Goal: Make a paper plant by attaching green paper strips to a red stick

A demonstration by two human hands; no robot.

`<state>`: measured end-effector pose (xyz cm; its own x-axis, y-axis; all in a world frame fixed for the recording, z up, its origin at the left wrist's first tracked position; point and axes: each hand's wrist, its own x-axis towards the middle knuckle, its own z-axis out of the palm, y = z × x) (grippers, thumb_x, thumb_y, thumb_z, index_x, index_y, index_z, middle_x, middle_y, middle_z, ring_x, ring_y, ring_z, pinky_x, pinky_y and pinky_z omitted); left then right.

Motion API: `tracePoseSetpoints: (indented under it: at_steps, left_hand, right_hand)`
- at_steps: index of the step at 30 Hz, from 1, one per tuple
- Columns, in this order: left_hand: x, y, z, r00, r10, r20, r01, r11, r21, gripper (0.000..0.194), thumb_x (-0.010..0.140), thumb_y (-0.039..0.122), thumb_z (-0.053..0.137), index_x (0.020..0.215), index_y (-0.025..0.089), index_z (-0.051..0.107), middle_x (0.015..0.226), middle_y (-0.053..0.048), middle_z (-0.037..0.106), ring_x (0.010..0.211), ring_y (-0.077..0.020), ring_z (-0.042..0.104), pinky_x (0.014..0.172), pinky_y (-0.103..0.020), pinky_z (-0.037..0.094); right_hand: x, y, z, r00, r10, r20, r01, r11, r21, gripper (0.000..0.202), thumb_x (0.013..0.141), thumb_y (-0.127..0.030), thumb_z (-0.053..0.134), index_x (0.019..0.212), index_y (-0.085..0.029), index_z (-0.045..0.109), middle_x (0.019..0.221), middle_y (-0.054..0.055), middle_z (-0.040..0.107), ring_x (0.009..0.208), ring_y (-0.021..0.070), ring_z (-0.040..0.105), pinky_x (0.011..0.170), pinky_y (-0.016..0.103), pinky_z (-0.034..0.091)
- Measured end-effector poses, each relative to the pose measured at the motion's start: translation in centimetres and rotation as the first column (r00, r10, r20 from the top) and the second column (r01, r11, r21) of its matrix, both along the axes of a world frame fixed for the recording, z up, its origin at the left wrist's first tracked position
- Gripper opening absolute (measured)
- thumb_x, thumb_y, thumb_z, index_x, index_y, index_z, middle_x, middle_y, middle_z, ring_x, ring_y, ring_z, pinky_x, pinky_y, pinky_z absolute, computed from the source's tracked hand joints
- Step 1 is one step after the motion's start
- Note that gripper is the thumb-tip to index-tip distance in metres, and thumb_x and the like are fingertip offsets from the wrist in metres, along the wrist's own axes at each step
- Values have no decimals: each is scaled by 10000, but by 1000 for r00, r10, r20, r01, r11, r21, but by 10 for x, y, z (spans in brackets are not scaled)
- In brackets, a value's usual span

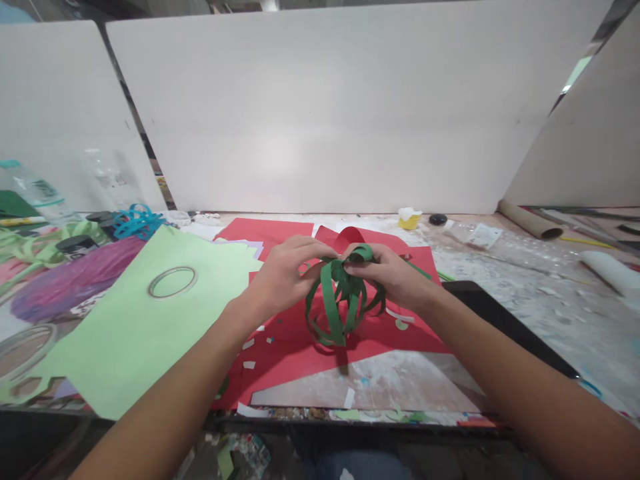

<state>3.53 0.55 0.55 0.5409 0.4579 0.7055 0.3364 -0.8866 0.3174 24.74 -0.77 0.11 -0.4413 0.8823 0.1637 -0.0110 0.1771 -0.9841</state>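
Observation:
A ball of dark green paper strips [330, 307] hangs between my hands, just over red paper [295, 367]. Its strips curve downward and meet at the bottom. My left hand [287, 270] is closed on the upper left of the ball, thumb and fingers pinching near the top. Curled strip ends sit at the top right, where my right hand [387, 273] pinches them. The exact fingertip contact is partly hidden by the strips.
Light green paper [195, 320] lies at left, with a tape roll [173, 283] on it. Farther left are a purple plastic bag [75, 280] and blue paper strips [137, 221]. At right are a black phone-like slab [510, 327], a cardboard tube [530, 220] and a yellow cup [409, 219].

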Motion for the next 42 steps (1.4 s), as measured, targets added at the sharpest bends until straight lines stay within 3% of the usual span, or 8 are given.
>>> tracePoseSetpoints:
  at_steps: [6, 14, 21, 31, 37, 42]
  left_hand:
    - [0, -1, 2, 1000, 7, 12, -7, 1000, -1, 174, 850, 113, 584, 954, 226, 667, 935, -41, 722, 911, -178, 641, 808, -331, 535]
    - [0, 0, 0, 999, 19, -49, -17, 999, 48, 191, 865, 99, 574, 996, 210, 657, 955, -48, 713, 896, -181, 621, 816, -351, 510]
    - [1, -3, -1, 999, -41, -3, 40, 991, -130, 234, 829, 58, 558, 989, 209, 637, 938, -32, 689, 896, -174, 619, 784, -323, 510]
    - [2, -5, 0, 987, -109, 115, 149, 886, -438, 93, 858, 170, 578, 941, 199, 610, 964, -49, 676, 892, -168, 630, 722, -293, 526]
    - [2, -5, 0, 982, -120, 148, 179, 849, -496, 57, 860, 202, 587, 915, 192, 598, 938, -49, 660, 867, -167, 622, 701, -292, 515]
    - [2, -5, -1, 980, -123, 158, 186, 852, -489, 53, 858, 199, 589, 908, 193, 603, 936, -56, 675, 872, -178, 632, 740, -317, 526]
  right_hand:
    - [2, 1, 1, 992, -78, 99, 65, 990, 121, 188, 784, -359, 717, 773, -183, 654, 731, 4, 567, 703, 153, 523, 659, 303, 413]
    - [-5, -8, 6, 960, -218, 176, 163, 945, 284, 196, 770, -206, 640, 603, -181, 540, 619, -34, 460, 587, 110, 418, 541, 267, 335]
    - [-8, -13, 10, 936, -273, 224, 209, 939, 273, 214, 705, -165, 604, 555, -191, 455, 576, -49, 372, 551, 99, 345, 509, 268, 275]
    - [-12, -18, 17, 944, -243, 224, 189, 953, 238, 227, 679, -175, 581, 526, -197, 415, 547, -58, 319, 528, 91, 297, 496, 266, 246]
    - [-12, -19, 17, 937, -266, 227, 220, 953, 211, 87, 677, -168, 591, 596, -186, 565, 565, -40, 426, 542, 106, 389, 512, 272, 296]
    - [-10, -17, 15, 944, -259, 205, 222, 957, 185, 72, 692, -178, 614, 620, -183, 610, 580, -24, 489, 559, 123, 458, 537, 282, 352]
